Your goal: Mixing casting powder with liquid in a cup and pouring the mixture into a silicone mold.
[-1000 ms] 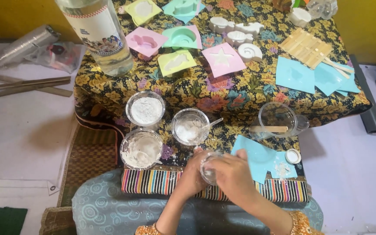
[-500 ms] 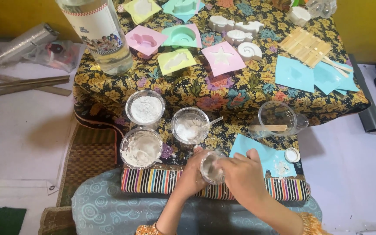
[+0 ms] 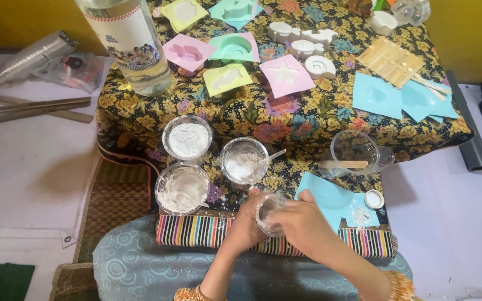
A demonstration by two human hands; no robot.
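**Small cup held over the table edge, powder everywhere**

You've got a small clear cup (image 3: 269, 213) gripped between both hands at the near edge of the table, above the striped cloth (image 3: 196, 231). Left hand (image 3: 246, 223) wraps its left side, fingers closed on it. Right hand (image 3: 302, 223) covers the right side and rim, also closed on it; can't see what the fingertips do inside.

Risks:
- Cup is thin, smooth plastic and looks dusted with white. Slippery grip means it tips into your lap.
- Cup with stirrer (image 3: 244, 160) sits just beyond your knuckles; the stick pokes out to the right. Knock it with a lifted wrist and the powder spills.
- Two fuller powder cups (image 3: 187, 139) (image 3: 182, 188) stand just left, the nearer one close to the edge.
- Tall bottle (image 3: 132, 44) at back left is top-heavy if you reach past it.

Textures: floral cloth (image 3: 285, 120) is busy, so white spills hide. Pastel moulds (image 3: 227, 78) are glossy thin sheet; white cast shells (image 3: 319, 67) look matte, chalky.
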